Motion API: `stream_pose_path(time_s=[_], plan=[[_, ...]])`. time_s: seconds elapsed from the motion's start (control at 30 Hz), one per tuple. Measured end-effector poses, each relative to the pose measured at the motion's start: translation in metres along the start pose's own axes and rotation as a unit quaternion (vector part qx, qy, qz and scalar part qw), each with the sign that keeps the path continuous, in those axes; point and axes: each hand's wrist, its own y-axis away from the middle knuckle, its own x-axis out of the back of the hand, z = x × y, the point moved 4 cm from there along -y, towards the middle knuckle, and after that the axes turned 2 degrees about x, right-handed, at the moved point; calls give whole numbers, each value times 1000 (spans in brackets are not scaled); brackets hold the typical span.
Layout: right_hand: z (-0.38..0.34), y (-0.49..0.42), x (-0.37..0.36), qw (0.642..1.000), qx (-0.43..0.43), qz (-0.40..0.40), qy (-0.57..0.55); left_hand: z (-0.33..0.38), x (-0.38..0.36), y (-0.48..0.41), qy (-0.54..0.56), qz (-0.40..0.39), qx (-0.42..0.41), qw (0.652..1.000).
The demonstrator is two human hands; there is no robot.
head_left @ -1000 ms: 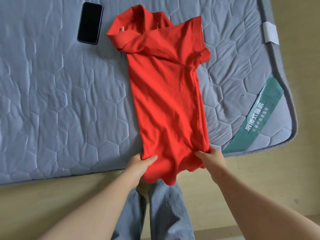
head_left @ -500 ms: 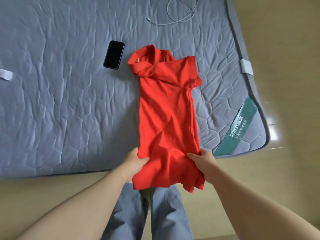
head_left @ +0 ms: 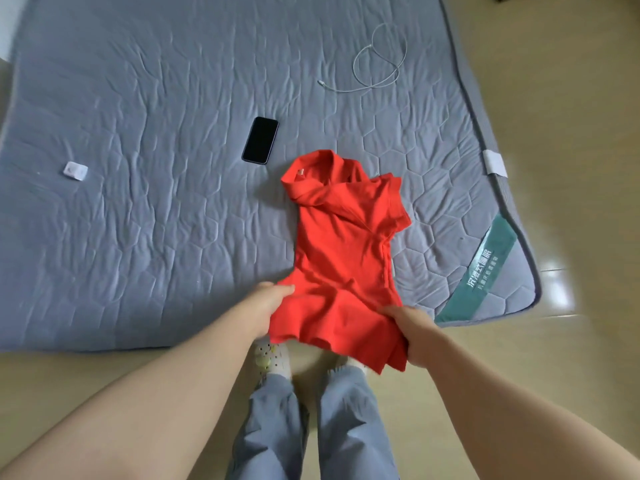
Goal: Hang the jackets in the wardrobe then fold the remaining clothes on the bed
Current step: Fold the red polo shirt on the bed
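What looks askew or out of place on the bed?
The shirt lies crooked: collar bunched, a sleeve sticking out sideways, hem held off the mattress edge by the left hand and right hand. A phone sits close beside the collar; a cable and a small white packet also lie loose on the mattress.

Red polo shirt [head_left: 346,251], folded lengthwise, on bed [head_left: 138,202]
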Motion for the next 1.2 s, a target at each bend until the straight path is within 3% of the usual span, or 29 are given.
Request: stream_pose_path(time_s=[0.13, 0.27, 0.43, 0.5, 0.67, 0.8, 0.93, 1.0, 1.1, 1.2], plan=[[-65, -47, -26, 995, 12, -28, -91, 77, -14, -32, 108, -13, -26, 994], [-145, -86, -51, 989, 60, -5, -136, 161, -29, -65, 197, -53, -74, 976], [-192, -102, -65, 974, 96, -47, -199, 209, -45, -83, 297, -126, -99, 941], [-192, -112, -62, 977, 86, -39, -193, 208, -50, -95, 259, -133, -74, 954], [-185, -146, -55, 990, 86, 20, -107, 191, -47, -138, 72, 26, -94, 993], [-186, -180, -54, 986, 143, 83, -1, 190, -49, -173, -77, 104, -146, 981], [-197, -206, -56, 951, 238, 150, 131, 198, -55, -201, -138, 162, -172, 962], [-205, -216, -59, 934, 254, 172, 181, 201, -54, -211, -98, 234, -169, 952], [-222, -227, -62, 934, 260, 208, 130, 201, -50, -224, 114, 303, -94, 942], [-237, -230, -76, 939, 264, 218, 28, 202, -53, -235, 303, 254, 8, 918]])
